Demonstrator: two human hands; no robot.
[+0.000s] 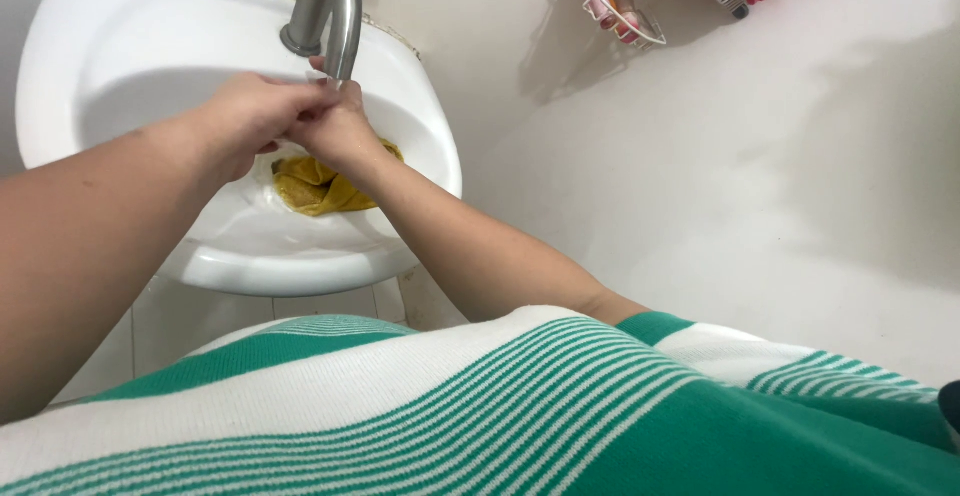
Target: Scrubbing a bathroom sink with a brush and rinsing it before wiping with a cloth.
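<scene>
Hands pressed together under faucet, yellow cloth just below

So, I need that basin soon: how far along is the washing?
Done: the yellow cloth already lies wet in the white sink. In hand: left hand and right hand are pressed together under the metal faucet. Left: the cloth is not yet lifted out.

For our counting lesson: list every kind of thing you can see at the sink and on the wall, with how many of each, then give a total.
Hands: 2, left hand and right hand
White sink: 1
Metal tap: 1
Yellow cloth: 1
White wire rack on the wall: 1
Total: 6
</scene>
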